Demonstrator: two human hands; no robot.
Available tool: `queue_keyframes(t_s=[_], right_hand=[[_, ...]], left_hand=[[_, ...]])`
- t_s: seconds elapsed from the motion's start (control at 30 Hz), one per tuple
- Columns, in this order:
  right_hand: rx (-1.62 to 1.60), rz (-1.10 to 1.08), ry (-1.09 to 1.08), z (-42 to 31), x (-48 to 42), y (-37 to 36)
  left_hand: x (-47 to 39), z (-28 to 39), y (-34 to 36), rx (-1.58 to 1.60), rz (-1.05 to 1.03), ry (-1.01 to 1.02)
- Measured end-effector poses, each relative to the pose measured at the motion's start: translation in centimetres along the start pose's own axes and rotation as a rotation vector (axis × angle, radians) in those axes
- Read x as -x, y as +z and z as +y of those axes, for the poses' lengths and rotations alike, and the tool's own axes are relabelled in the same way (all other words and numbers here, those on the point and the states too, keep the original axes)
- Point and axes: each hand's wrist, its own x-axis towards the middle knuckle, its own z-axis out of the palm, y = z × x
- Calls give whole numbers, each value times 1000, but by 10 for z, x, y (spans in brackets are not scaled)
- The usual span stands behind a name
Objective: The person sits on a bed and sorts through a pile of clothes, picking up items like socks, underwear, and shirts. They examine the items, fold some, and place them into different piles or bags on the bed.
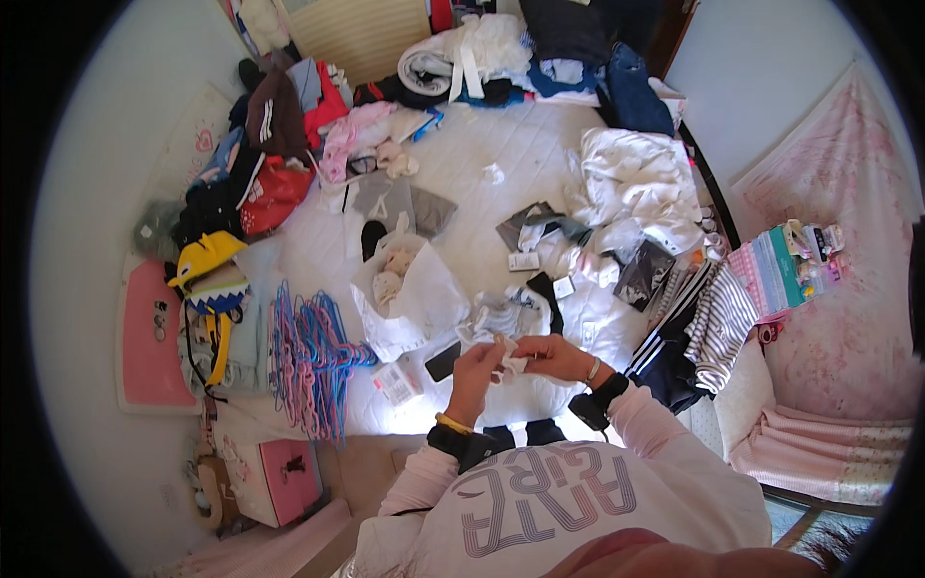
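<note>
A small white piece of cloth [514,363], perhaps a sock, is held between the fingertips of my left hand [473,376] and my right hand [560,360]. Just beyond both hands lies a heap of white and grey socks [502,315] on the bed. A dark, phone-like flat object [442,363] rests to the left of my left hand, with a small white and red package [396,384] further left. An opened white bag [433,307] stands left of the socks, with beige and pink soft items [392,278] inside. Past my right hand lies a black sock-like cloth [547,298].
Blue and pink hangers [311,361] lie at the left edge of the white quilted mattress [477,152]. A yellow bag [211,253] and red bag [278,193] sit beyond them. Clothes [571,36] line the far side. A striped garment [723,325] and white bundled fabric [639,177] lie right.
</note>
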Motion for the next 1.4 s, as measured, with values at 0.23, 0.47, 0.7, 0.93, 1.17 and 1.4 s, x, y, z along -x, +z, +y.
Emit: queue_keyframes(t_s=[0.23, 0.47, 0.7, 0.93, 1.17, 1.4], right_hand=[[46, 471, -70, -11, 33, -12], [406, 591, -132, -12, 39, -7], [16, 353, 50, -39, 53, -9], [212, 491, -45, 13, 53, -28], [-573, 541, 217, -17, 62, -28], [-1013, 69, 295, -31, 79, -20]], left_hand=[[8, -3, 32, 60, 14, 159], [13, 2, 72, -36, 3, 250], [15, 4, 73, -142, -67, 149], [14, -6, 81, 237, -64, 71], [20, -1, 84, 296, -258, 1], [7, -13, 79, 61, -129, 35]])
